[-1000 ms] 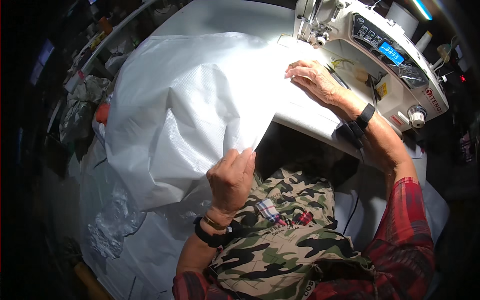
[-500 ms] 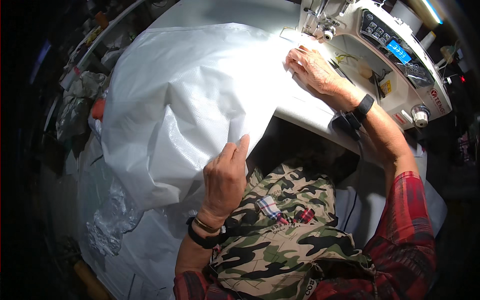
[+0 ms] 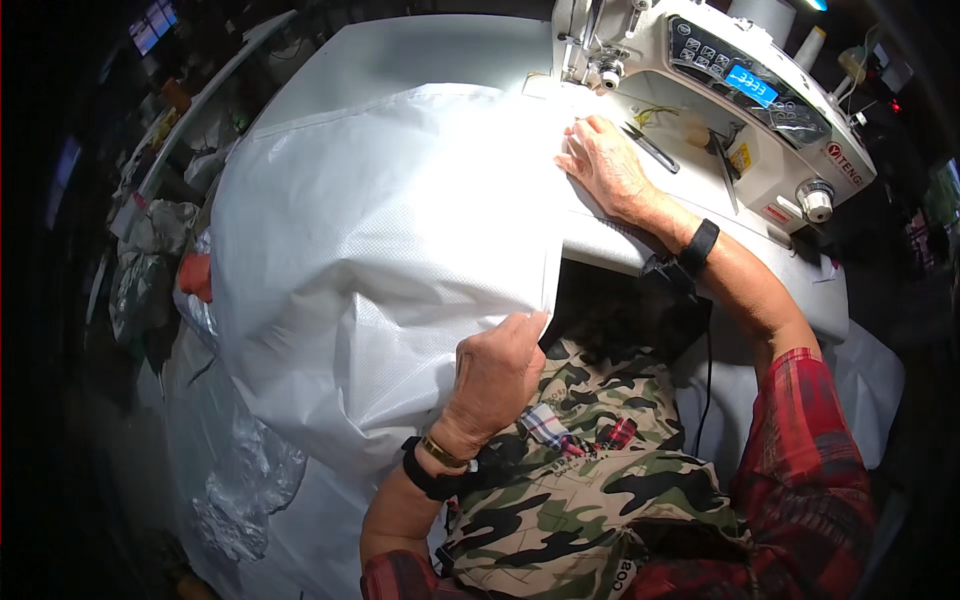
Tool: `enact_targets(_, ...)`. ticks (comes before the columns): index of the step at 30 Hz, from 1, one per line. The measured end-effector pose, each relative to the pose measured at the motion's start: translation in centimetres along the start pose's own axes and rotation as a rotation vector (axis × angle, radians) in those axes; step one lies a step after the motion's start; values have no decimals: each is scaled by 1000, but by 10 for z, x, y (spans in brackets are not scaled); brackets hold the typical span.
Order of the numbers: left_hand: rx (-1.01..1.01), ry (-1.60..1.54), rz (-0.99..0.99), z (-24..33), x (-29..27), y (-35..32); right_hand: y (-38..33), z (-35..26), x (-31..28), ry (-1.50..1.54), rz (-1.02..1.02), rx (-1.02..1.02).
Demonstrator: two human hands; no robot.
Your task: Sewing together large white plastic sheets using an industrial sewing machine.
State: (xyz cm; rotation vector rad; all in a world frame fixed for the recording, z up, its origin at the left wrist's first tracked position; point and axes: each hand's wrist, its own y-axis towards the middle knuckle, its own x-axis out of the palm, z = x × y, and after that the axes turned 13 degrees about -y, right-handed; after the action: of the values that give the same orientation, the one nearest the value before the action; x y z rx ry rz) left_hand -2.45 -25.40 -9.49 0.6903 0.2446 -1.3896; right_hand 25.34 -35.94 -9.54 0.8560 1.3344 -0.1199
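Observation:
A large sheet of white woven fabric (image 3: 380, 230) lies spread over the sewing table and hangs toward my lap. My left hand (image 3: 497, 375) grips its near edge, fingers curled over the cloth. Flat on the fabric's far right edge lies my right hand (image 3: 608, 165), fingers spread, just below the needle of a white sewing machine (image 3: 720, 90). Both wrists wear black bands. A camouflage apron (image 3: 590, 480) covers my lap.
The machine has a blue-lit display and a handwheel at its right end. Small tools lie on the machine bed beside my right hand. More white and clear plastic sheeting (image 3: 240, 490) is piled on the floor at left. Cluttered shelves (image 3: 170, 120) stand in the dark far left.
My left hand has closed on the fabric's near edge. My right hand stays flat on the fabric by the needle.

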Motion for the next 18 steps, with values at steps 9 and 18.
enact_targets(9,40,41,35,-5,5,0,0,0,-3,44,-20,-95)
enact_targets(18,43,124,107,-3,14,7,0,5,4,-9,-19,-68)
